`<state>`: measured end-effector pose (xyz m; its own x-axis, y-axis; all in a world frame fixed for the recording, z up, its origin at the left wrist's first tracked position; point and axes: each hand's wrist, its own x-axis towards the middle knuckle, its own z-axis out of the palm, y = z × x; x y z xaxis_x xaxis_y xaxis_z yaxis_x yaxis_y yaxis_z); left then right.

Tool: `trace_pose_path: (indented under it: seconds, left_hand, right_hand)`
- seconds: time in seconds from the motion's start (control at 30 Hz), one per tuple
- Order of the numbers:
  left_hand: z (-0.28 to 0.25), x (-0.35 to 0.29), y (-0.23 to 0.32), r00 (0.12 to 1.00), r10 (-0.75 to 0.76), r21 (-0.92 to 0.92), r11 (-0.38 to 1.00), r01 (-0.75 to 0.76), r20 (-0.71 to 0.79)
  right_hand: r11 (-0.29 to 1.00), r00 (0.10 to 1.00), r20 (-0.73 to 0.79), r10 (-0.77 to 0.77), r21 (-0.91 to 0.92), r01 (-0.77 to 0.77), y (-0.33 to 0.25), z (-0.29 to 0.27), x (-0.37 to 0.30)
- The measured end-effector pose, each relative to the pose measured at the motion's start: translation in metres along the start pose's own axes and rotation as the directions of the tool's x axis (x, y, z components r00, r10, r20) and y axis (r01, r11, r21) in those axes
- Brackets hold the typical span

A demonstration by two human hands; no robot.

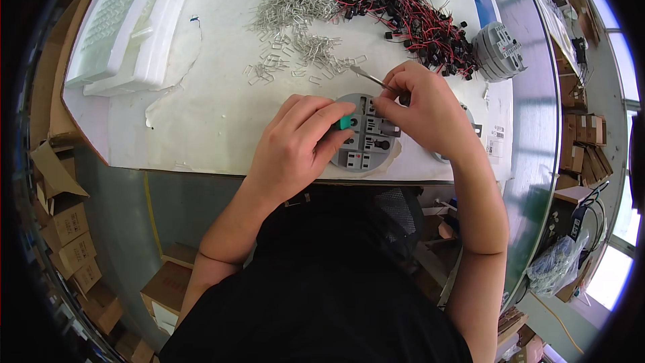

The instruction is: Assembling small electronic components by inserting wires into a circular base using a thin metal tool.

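Observation:
A round grey plastic panel (384,160) with several socket modules lies at the near table edge, between my hands. My left hand (292,138) is closed over its left side, thumb and fingers pinching a small green block (346,122). Whether that block is fixed to the panel cannot be made out. On the right, my right hand (426,104) is closed around a screwdriver (368,75), whose metal blade points up and left, away from the panel. The thumb and a fingertip of this hand meet the panel's upper right part and hide some of it.
Bent metal wire clips (295,3) are heaped at the far middle. Beside them spread small black parts with red leads (420,20). Stacked grey round panels (498,52) stand far right; another panel lies partly behind my right wrist. White foam trays (127,27) sit at left.

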<state>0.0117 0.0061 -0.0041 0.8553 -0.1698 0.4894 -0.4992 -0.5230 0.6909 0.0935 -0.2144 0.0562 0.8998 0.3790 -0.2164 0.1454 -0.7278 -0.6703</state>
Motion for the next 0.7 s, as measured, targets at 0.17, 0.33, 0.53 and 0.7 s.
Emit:
trace_pose_path:
  seconds: [0.17,0.33,0.53,0.7]
  left_hand:
    - [0.0,0.0,0.002,1.0,-0.008,0.0,1.0,0.008,0.004]
    - [0.0,0.0,0.001,1.0,0.002,0.014,1.0,-0.002,-0.002]
    - [0.001,-0.001,0.0,1.0,-0.002,0.007,1.0,0.002,-0.007]
    - [0.002,-0.001,0.001,1.0,0.003,0.012,1.0,-0.003,-0.01]
  right_hand:
    - [0.994,0.994,-0.05,-0.094,-0.057,0.091,0.003,0.005,-0.002]
    - [0.998,0.999,-0.037,-0.022,0.062,0.024,0.0,0.005,-0.004]
    - [0.997,0.997,-0.073,0.033,0.076,-0.028,0.001,0.008,-0.004]
    - [0.996,0.995,-0.1,0.0,0.084,0.008,0.006,0.015,-0.003]
